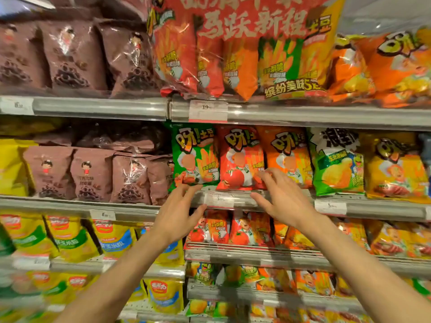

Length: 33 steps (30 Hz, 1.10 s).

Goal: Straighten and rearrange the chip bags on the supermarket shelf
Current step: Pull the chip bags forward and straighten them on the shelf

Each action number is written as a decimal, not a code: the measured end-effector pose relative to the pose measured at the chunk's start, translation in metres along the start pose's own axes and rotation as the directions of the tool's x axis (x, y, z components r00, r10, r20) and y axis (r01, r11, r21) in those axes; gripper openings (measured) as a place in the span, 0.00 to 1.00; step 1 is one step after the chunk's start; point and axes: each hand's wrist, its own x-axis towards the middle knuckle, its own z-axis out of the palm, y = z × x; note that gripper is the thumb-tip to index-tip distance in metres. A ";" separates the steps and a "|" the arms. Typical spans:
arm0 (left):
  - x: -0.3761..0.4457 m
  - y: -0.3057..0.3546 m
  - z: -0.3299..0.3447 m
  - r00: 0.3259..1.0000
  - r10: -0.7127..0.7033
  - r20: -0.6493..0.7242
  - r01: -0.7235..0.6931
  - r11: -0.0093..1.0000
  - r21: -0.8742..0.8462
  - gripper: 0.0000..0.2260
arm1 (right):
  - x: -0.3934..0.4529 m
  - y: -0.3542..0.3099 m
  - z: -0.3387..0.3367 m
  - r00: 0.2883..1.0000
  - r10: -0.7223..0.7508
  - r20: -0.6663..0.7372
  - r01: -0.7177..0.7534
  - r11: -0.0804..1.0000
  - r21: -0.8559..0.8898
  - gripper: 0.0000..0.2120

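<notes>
**Two spread hands at the front of the chip shelf**

Neither hand grips anything. The left hand has its fingers spread and almost straight, and the fingertips reach the bottom edge of the green chip bag. The right hand is also spread, palm down; its fingers lie over the lower right corner of the red chip bag, but I cannot tell if they press it or only hover in front.

Both bags stand upright, side by side and touching, on the middle shelf rail. An orange chip bag stands just to the right of the red one. All three are puffy pillows of shiny foil with bright reflections. They carry big yellow Chinese characters with black outline, a picture of potato sticks and a cartoon figure.

On the grey metal rail, between the two hands, sits a white price tag whose first digit is 5. Dull brown bags with a small cartoon child fill the shelf to the left.

Both forearms rise from below, bare, and come closer together toward the bags.
</notes>
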 end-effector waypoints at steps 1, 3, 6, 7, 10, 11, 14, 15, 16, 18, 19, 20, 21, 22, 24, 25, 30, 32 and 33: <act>0.002 0.002 0.005 1.000 0.007 -0.008 -0.007 1.000 0.013 0.26 | 0.006 0.003 0.004 0.999 -0.049 -0.017 0.049 0.999 0.000 0.26; 0.005 0.001 0.014 1.000 0.011 -0.016 -0.010 0.999 0.050 0.24 | 0.015 0.005 0.009 0.993 -0.117 -0.013 0.117 0.993 -0.016 0.22; 0.011 -0.003 0.025 0.998 0.062 0.013 -0.064 0.989 0.130 0.22 | 0.022 0.003 0.020 0.973 -0.227 0.042 0.229 0.972 -0.052 0.18; 0.014 -0.005 0.027 0.996 0.085 0.013 -0.086 0.984 0.157 0.22 | 0.023 0.003 0.024 0.963 -0.266 0.042 0.268 0.961 -0.064 0.17; 0.025 -0.008 0.031 0.988 0.152 0.028 -0.155 0.966 0.207 0.20 | 0.026 0.004 0.032 0.959 -0.276 0.056 0.280 0.958 -0.068 0.16; 0.028 -0.010 0.032 0.985 0.171 0.025 -0.173 0.963 0.205 0.19 | 0.027 0.004 0.036 0.963 -0.265 0.050 0.268 0.962 -0.052 0.16; 0.035 -0.017 0.036 0.976 0.219 -0.015 -0.212 0.958 0.191 0.18 | 0.032 0.000 0.045 0.975 -0.223 -0.013 0.223 0.975 -0.021 0.15; 0.036 -0.019 0.036 0.973 0.230 -0.024 -0.223 0.959 0.178 0.18 | 0.034 -0.001 0.046 0.978 -0.208 -0.033 0.207 0.978 -0.015 0.14; 0.036 -0.021 0.037 0.971 0.238 -0.024 -0.230 0.959 0.166 0.17 | 0.035 -0.001 0.047 0.980 -0.194 -0.039 0.194 0.981 0.000 0.12; 0.037 -0.027 0.038 0.966 0.258 -0.021 -0.252 0.956 0.153 0.17 | 0.035 -0.002 0.047 0.981 -0.183 -0.057 0.185 0.982 0.032 0.08; 0.039 -0.029 0.038 0.964 0.264 -0.016 -0.259 0.955 0.143 0.17 | 0.036 -0.001 0.046 0.982 -0.177 -0.068 0.181 0.982 0.060 0.06; 0.040 -0.031 0.037 0.964 0.266 -0.012 -0.262 0.956 0.133 0.18 | 0.037 -0.001 0.042 0.984 -0.163 -0.070 0.169 0.981 0.092 0.06; 0.041 -0.033 0.037 0.963 0.269 -0.011 -0.266 0.956 0.124 0.18 | 0.041 -0.001 0.037 0.986 -0.149 -0.079 0.158 0.980 0.120 0.07; 0.042 -0.034 0.036 0.962 0.271 -0.007 -0.269 0.956 0.120 0.18 | 0.046 -0.002 0.031 0.988 -0.128 -0.085 0.139 0.981 0.137 0.07; 0.044 -0.037 0.035 0.964 0.267 0.001 -0.266 0.959 0.100 0.18 | 0.061 -0.007 0.018 0.989 -0.101 -0.107 0.119 0.975 0.186 0.07; 0.044 -0.037 0.035 0.964 0.265 -0.004 -0.264 0.961 0.084 0.18 | 0.071 -0.011 0.013 0.988 -0.097 -0.123 0.122 0.968 0.217 0.07; 0.043 -0.037 0.033 0.966 0.260 0.000 -0.259 0.964 0.057 0.17 | 0.123 -0.054 0.006 0.997 -0.019 -0.078 0.051 0.902 0.430 0.14; 0.043 -0.039 0.033 0.964 0.265 0.012 -0.265 0.963 0.045 0.17 | 0.144 -0.069 0.006 0.999 0.014 -0.028 0.001 0.883 0.469 0.20; 0.043 -0.040 0.032 0.964 0.267 0.017 -0.267 0.963 0.038 0.17 | 0.155 -0.073 0.006 1.000 0.025 0.001 -0.022 0.882 0.471 0.21</act>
